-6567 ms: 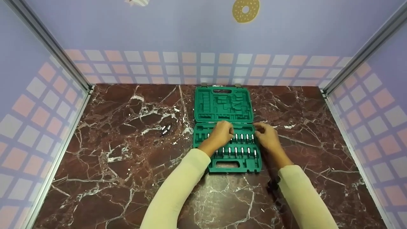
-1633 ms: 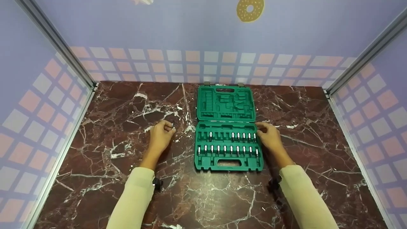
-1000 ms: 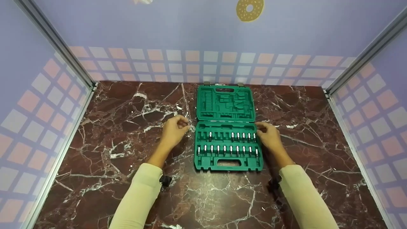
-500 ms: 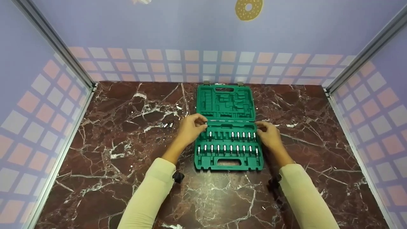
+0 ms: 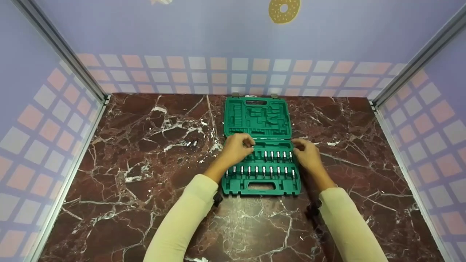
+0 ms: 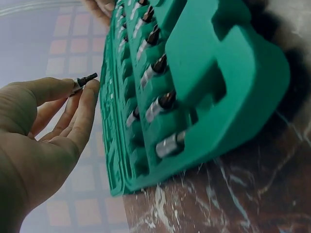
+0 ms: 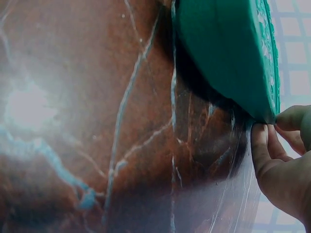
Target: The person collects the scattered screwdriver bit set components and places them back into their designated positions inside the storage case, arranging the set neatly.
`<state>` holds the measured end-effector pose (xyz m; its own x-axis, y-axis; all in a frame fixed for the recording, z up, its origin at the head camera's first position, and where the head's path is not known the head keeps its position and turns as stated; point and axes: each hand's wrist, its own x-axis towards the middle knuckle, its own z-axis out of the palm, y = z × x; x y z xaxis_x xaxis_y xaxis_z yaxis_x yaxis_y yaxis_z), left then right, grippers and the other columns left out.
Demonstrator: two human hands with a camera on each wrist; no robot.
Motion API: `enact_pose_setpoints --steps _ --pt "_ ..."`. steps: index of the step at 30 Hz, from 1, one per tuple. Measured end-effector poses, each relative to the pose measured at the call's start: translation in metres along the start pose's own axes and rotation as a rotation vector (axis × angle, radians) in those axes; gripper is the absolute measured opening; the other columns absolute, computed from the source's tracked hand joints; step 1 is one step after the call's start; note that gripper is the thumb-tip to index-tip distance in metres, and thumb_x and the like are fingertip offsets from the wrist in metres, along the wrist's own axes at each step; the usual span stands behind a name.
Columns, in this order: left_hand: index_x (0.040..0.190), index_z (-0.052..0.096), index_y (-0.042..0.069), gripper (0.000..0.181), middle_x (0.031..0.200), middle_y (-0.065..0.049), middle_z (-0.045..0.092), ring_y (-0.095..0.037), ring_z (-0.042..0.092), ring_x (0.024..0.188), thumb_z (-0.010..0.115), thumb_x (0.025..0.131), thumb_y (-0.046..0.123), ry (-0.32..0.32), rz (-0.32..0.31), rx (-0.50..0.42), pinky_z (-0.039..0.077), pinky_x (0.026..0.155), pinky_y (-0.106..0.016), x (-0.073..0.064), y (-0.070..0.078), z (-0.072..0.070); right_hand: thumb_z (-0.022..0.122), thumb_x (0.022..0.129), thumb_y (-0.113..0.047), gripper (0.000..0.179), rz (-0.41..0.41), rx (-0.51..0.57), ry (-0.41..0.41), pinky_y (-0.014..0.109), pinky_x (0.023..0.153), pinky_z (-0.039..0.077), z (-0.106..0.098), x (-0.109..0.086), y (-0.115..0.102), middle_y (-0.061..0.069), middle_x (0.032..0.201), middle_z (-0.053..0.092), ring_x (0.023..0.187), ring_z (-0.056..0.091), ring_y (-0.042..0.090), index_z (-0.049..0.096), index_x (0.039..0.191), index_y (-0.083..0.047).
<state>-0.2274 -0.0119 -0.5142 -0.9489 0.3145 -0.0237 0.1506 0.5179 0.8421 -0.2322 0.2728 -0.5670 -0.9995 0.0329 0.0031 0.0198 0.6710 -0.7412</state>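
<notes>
An open green socket-bit case (image 5: 282, 187) lies on the table, its lower half lined with silver bit sockets (image 5: 271, 171) in two rows. My left hand (image 5: 236, 148) is above the left part of the upper row and hides some slots. In the left wrist view, thumb and fingers pinch one bit socket (image 6: 83, 81), silver with a dark tip, held clear of the case. That piece is hardly visible in the head view. At the case's right edge near the hinge, my right hand (image 5: 307, 154) grips the rim between thumb and fingers.
Loose silver bit sockets (image 5: 191, 144) lie on the marbled table (image 5: 145, 203) left of the case. The case lid (image 5: 258, 116) is folded back toward the rear wall (image 5: 174, 40). Side walls flank the table.
My left hand has moved from the loose bit sockets rightward to the case, carrying one. Earlier it was over the upper row. My right hand has stayed at the case's right edge.
</notes>
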Motion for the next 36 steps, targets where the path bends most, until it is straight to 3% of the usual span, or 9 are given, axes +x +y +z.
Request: enact_pose_setpoints --steps 10,18,22,24,26,29,36 --pt "0.110 0.073 0.003 0.014 0.103 -0.010 0.071 -0.023 0.066 0.093 0.069 0.099 0.008 -0.086 -0.007 0.105 0.057 0.080 -0.039 0.009 0.003 0.016 0.060 0.094 0.000 0.034 0.013 0.030 0.004 0.050 0.098 0.052 0.001 0.000 -0.001 0.024 0.117 0.072 0.110 0.067 0.037 0.069 0.128 0.000" --pt "0.116 0.073 0.005 0.017 0.112 -0.010 0.072 -0.023 0.068 0.101 0.067 0.101 0.012 -0.132 -0.022 0.253 0.058 0.086 -0.041 0.015 0.008 0.027 0.061 0.094 0.001 0.035 0.018 0.041 -0.005 0.050 0.100 0.051 0.000 0.000 -0.002 0.025 0.118 0.071 0.111 0.067 0.038 0.068 0.128 0.001" --pt "0.105 0.076 0.008 0.011 0.114 -0.009 0.071 -0.024 0.067 0.106 0.069 0.100 0.013 -0.111 -0.010 0.335 0.058 0.091 -0.041 0.018 0.007 0.032 0.060 0.094 0.001 0.035 0.021 0.047 -0.011 0.049 0.099 0.051 0.000 -0.001 -0.002 0.025 0.118 0.071 0.112 0.067 0.038 0.068 0.128 0.001" --pt "0.100 0.076 0.009 0.009 0.123 -0.010 0.069 -0.026 0.062 0.123 0.069 0.099 0.014 -0.095 -0.010 0.363 0.055 0.101 -0.042 0.018 0.007 0.034 0.060 0.095 0.001 0.035 0.017 0.048 -0.013 0.050 0.099 0.052 0.000 -0.001 -0.002 0.025 0.119 0.071 0.113 0.066 0.038 0.068 0.129 0.001" --pt "0.099 0.076 0.009 0.008 0.132 -0.011 0.066 -0.029 0.051 0.141 0.070 0.099 0.014 -0.083 -0.015 0.377 0.048 0.112 -0.043 0.018 0.007 0.035 0.060 0.095 0.000 0.035 0.011 0.040 -0.011 0.051 0.099 0.052 -0.001 -0.002 -0.002 0.026 0.119 0.071 0.113 0.066 0.039 0.068 0.129 0.000" --pt "0.106 0.074 0.008 0.010 0.143 -0.013 0.059 -0.032 0.034 0.153 0.071 0.098 0.014 -0.078 -0.045 0.362 0.043 0.117 -0.045 0.020 0.008 0.035 0.060 0.096 0.000 0.035 0.003 0.030 -0.009 0.053 0.098 0.052 -0.002 -0.001 -0.001 0.026 0.120 0.070 0.114 0.066 0.041 0.068 0.130 0.000" --pt "0.111 0.074 0.008 0.019 0.152 -0.011 0.055 -0.031 0.042 0.148 0.077 0.093 0.014 -0.043 -0.127 0.343 0.052 0.106 -0.042 0.026 0.010 0.039 0.060 0.095 0.001 0.035 0.013 0.041 -0.009 0.051 0.100 0.051 -0.001 0.000 0.000 0.026 0.120 0.070 0.114 0.066 0.039 0.068 0.129 0.001"
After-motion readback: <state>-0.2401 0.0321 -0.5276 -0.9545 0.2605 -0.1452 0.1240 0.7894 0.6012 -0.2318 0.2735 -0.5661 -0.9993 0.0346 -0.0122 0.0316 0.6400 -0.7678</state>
